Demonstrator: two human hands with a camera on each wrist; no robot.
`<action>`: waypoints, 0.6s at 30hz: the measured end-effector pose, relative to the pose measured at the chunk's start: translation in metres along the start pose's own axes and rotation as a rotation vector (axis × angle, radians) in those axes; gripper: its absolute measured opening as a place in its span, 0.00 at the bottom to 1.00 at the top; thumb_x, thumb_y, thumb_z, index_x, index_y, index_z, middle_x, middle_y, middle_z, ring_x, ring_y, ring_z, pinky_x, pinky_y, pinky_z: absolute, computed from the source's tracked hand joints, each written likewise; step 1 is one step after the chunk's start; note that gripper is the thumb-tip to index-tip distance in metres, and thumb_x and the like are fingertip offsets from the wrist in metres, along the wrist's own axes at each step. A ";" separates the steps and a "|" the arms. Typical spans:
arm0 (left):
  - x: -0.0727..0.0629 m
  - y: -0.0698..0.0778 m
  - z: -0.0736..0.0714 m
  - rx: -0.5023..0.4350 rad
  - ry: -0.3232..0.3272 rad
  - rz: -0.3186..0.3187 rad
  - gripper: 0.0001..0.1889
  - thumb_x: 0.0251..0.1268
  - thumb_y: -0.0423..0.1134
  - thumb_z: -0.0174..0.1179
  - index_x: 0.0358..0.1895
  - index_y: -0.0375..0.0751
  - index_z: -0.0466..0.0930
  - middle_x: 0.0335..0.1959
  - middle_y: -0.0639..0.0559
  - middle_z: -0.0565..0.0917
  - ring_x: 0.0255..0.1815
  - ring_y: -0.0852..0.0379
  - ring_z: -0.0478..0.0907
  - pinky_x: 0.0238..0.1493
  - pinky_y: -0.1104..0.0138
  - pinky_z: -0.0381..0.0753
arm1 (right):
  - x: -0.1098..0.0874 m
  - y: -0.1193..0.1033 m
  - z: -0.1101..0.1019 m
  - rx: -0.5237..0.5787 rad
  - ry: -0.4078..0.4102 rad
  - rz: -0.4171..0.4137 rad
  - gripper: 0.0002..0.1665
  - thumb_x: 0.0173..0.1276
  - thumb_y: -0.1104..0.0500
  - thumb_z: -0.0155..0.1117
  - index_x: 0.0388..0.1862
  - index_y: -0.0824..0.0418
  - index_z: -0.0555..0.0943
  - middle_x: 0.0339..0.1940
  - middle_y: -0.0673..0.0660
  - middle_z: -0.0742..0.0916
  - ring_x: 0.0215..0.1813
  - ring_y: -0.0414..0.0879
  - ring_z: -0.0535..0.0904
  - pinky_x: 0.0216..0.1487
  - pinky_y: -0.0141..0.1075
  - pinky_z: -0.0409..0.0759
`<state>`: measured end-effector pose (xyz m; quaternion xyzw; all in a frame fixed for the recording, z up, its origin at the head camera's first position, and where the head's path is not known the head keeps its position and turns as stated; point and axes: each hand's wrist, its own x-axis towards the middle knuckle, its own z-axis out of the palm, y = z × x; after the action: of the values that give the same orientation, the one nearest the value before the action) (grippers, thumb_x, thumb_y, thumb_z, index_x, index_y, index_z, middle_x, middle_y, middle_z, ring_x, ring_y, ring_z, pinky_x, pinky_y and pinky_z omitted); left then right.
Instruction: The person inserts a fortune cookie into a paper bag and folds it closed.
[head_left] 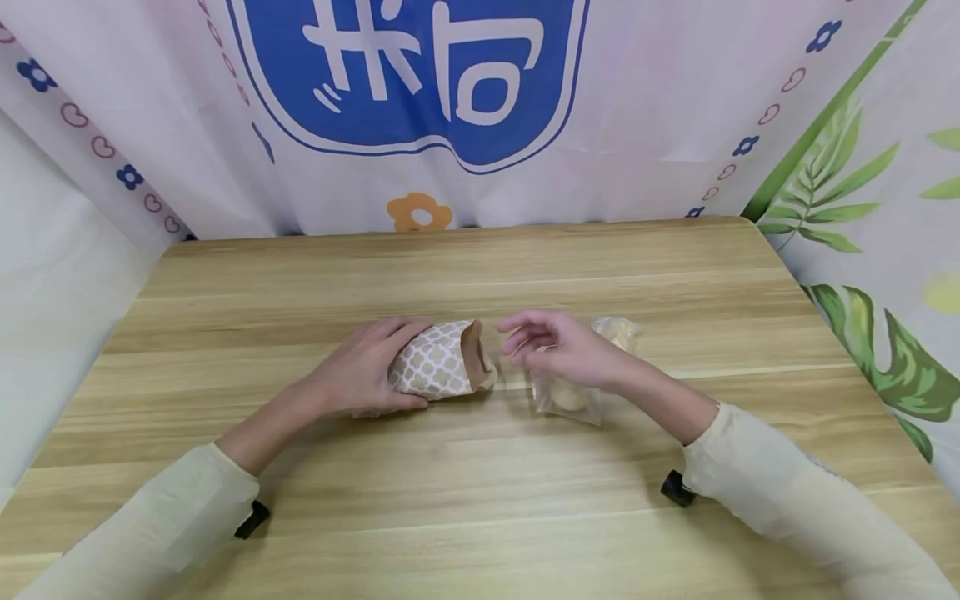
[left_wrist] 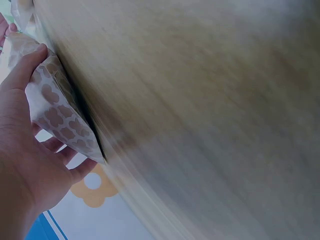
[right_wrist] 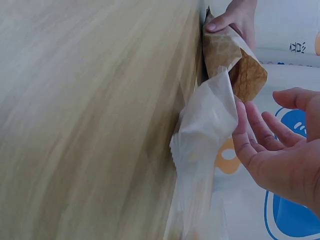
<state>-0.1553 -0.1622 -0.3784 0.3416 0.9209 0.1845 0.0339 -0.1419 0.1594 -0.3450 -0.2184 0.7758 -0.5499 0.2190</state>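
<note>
A brown paper bag with a white lattice print lies on its side on the wooden table, its mouth facing right and gaping. My left hand grips its rear part, thumb on the near side and fingers over the far side; the left wrist view shows the same patterned paper bag in that hand. My right hand is just right of the mouth, fingers loosely bent and holding nothing. Below it lies a clear plastic packet with a pale, rounded item inside, partly covered by the hand.
Another clear packet with pale contents lies behind the right wrist. The wooden table reaches back to a printed cloth with a blue emblem. A leaf-patterned cloth hangs along the right side.
</note>
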 end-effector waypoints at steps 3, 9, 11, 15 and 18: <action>0.000 0.000 0.000 0.000 0.000 0.002 0.57 0.44 0.60 0.82 0.77 0.39 0.66 0.68 0.40 0.75 0.67 0.37 0.74 0.68 0.38 0.71 | -0.002 0.001 -0.005 -0.032 0.019 -0.008 0.28 0.69 0.74 0.60 0.68 0.74 0.74 0.54 0.71 0.85 0.55 0.60 0.84 0.55 0.42 0.85; -0.001 0.000 0.000 -0.008 -0.001 0.001 0.56 0.44 0.59 0.82 0.77 0.39 0.66 0.69 0.39 0.74 0.68 0.36 0.73 0.68 0.38 0.70 | -0.007 0.004 -0.017 -0.106 0.053 -0.029 0.25 0.70 0.71 0.65 0.66 0.74 0.76 0.53 0.69 0.86 0.56 0.55 0.84 0.60 0.43 0.83; -0.001 0.000 0.000 -0.010 -0.003 -0.002 0.56 0.44 0.59 0.82 0.77 0.39 0.66 0.69 0.39 0.74 0.68 0.36 0.73 0.68 0.38 0.70 | -0.009 0.005 -0.021 -0.136 0.069 -0.027 0.24 0.71 0.70 0.65 0.65 0.74 0.77 0.53 0.69 0.87 0.56 0.56 0.83 0.60 0.46 0.83; -0.001 0.001 -0.001 -0.011 -0.006 -0.007 0.56 0.45 0.58 0.82 0.77 0.40 0.66 0.70 0.39 0.74 0.69 0.36 0.72 0.68 0.37 0.69 | -0.013 0.008 -0.030 -0.189 0.105 -0.026 0.23 0.71 0.70 0.66 0.63 0.73 0.78 0.53 0.68 0.87 0.55 0.56 0.84 0.59 0.47 0.83; 0.000 0.001 -0.001 -0.009 -0.007 -0.006 0.56 0.45 0.58 0.82 0.77 0.40 0.66 0.70 0.39 0.74 0.69 0.36 0.72 0.68 0.37 0.69 | -0.016 0.011 -0.038 -0.212 0.133 -0.027 0.22 0.71 0.71 0.66 0.62 0.73 0.79 0.52 0.68 0.87 0.53 0.55 0.84 0.55 0.41 0.83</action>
<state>-0.1547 -0.1622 -0.3773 0.3392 0.9210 0.1874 0.0396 -0.1522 0.2004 -0.3422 -0.2141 0.8394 -0.4810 0.1352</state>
